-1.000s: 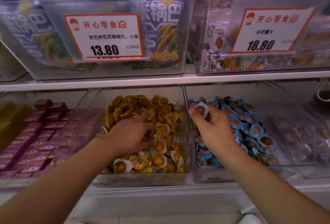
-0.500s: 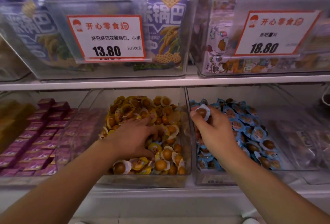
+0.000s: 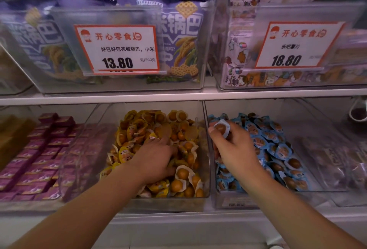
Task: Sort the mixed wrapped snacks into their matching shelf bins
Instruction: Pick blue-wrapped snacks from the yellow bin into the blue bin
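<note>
On the lower shelf, a clear middle bin (image 3: 168, 202) is heaped with yellow-wrapped round snacks (image 3: 178, 127). To its right a clear bin (image 3: 236, 201) holds blue-wrapped snacks (image 3: 278, 149). My left hand (image 3: 156, 159) lies palm down among the yellow snacks, fingers dug in between them; whether it holds one is hidden. My right hand (image 3: 232, 149) hovers over the left end of the blue bin and pinches one blue-wrapped snack (image 3: 221, 128) between thumb and fingers.
Purple boxed snacks (image 3: 39, 149) fill the bin at left. A clear bin (image 3: 337, 159) with pale wrapped packs stands at right. The upper shelf (image 3: 182, 95) carries bins of purple bags (image 3: 178, 36) with price cards (image 3: 117, 49) overhanging the lower bins.
My left hand has pushed deeper and further back into the yellow snacks. My right hand has stayed over the blue bin with the same blue snack.
</note>
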A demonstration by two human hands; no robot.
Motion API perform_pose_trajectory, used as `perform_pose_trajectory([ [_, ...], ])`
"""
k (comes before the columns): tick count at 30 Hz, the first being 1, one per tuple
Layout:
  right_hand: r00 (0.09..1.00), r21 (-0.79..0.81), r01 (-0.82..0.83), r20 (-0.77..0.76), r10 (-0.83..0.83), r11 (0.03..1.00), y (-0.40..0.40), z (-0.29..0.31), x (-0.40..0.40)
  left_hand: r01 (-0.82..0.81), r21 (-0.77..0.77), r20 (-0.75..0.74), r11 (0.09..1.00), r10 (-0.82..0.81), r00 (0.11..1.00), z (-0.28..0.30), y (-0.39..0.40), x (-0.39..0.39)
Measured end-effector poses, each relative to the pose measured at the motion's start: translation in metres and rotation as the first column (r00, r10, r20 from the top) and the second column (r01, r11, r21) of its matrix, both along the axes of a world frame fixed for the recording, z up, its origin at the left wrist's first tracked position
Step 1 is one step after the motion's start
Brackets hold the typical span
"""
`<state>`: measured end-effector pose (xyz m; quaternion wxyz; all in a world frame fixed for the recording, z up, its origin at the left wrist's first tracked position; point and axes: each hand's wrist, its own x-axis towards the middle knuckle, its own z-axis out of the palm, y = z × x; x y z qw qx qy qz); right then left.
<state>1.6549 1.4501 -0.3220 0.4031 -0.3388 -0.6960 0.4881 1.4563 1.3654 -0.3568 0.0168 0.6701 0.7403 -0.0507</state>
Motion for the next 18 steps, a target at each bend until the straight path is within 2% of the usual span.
perform_pose_trajectory([
  [3,1.0,0.001,0.005,0.003,-0.005,1.0,0.0,-0.001,0.0,0.021,0.071,0.143,0.997,-0.031,0.989,-0.001,0.0,0.002],
  [6,1.0,0.01,0.008,0.006,-0.008,1.0,0.0,-0.002,0.0,0.001,0.073,0.182,0.997,-0.015,0.983,-0.002,0.004,0.009],
  [12,1.0,0.022,0.012,-0.004,-0.012,1.0,0.0,-0.001,0.0,0.118,0.05,-0.022,0.992,-0.117,0.993,-0.007,0.008,0.018],
  [18,1.0,0.035,0.019,-0.005,-0.019,0.999,0.001,-0.002,-0.001,0.122,0.116,0.021,0.986,-0.126,0.992,-0.01,0.014,0.01],
])
